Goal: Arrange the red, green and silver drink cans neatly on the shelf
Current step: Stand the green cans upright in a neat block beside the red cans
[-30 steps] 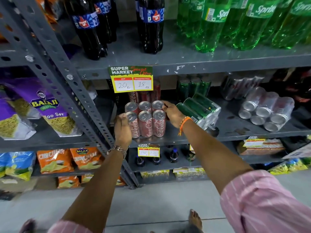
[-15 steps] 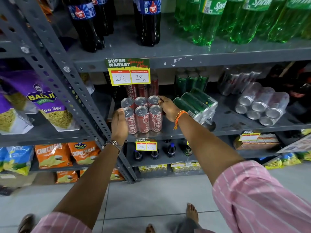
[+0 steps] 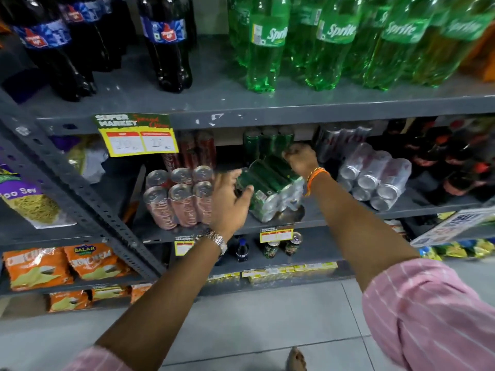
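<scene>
While the red can pack (image 3: pixel 179 199) stands squared at centre left, an open left hand (image 3: pixel 230 199) and closed right hand (image 3: pixel 301 158) bracket the tilted green can pack (image 3: pixel 270 188), apparently to straighten it.

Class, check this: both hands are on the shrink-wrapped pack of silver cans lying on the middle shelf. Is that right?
Not quite. In the head view both the left hand and right hand are on the shrink-wrapped pack of green cans; the shrink-wrapped pack of silver cans lies untouched.
</scene>
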Demonstrator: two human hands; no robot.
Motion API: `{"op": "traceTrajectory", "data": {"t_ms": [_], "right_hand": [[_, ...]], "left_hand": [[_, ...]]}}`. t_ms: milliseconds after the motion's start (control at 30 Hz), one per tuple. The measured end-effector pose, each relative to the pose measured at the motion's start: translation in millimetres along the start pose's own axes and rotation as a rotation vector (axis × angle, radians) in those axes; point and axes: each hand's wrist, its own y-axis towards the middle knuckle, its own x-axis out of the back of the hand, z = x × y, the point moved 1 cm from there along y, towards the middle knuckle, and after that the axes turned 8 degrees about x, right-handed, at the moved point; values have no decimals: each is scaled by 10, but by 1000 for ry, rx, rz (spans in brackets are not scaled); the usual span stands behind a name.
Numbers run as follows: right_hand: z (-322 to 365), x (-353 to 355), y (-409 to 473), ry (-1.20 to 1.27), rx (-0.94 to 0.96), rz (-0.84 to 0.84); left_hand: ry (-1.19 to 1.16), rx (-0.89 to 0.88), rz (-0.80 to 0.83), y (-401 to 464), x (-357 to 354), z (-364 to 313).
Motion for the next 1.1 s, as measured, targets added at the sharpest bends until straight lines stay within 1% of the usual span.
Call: {"op": "traceTrajectory", "data": {"t_ms": [33, 67, 133, 167, 200, 267, 367, 500, 600, 667, 767, 900, 933, 1033, 1100], "right_hand": [[-85, 34, 72, -44, -16, 54], [-165, 70, 136, -78, -25, 125], [-240, 71, 246, -90, -40, 242], [-274, 61, 298, -79, -53, 298], [-282, 9, 318, -40, -63, 340], [-340, -54, 411, 47, -82, 399], [-363, -109, 469, -10, -57, 469], [-405, -91, 503, 14, -67, 492], [-457, -8, 464, 148, -104, 466], [-488, 78, 432, 223, -119, 432], [-560, 222, 402, 289, -65, 363], [-627, 352, 273, 464, 15, 293], [-667, 368, 233, 468, 54, 279], [-985, 294, 290, 515, 88, 281], [-1081, 300, 155, 485, 121, 281]], "left_hand": [[-1, 138, 84, 70, -168, -9], [-73, 304, 130, 153, -343, 1], [-348, 613, 174, 270, -568, -12], [-474, 716, 172, 329, -665, -29], [-557, 771, 172, 389, -682, -1], [-624, 834, 127, 491, -756, 11], [-637, 867, 60, 613, -853, 30], [-545, 829, 32, 633, -862, -50], [-512, 770, 29, 605, -858, -58], [-467, 701, 0, 590, -863, -86], [-374, 566, -33, 604, -876, -129], [-196, 469, -106, 578, -908, -196], [-161, 442, -141, 545, -922, -219], [-111, 352, -202, 422, -978, -195], [-89, 299, -221, 324, -1033, -98]]}}
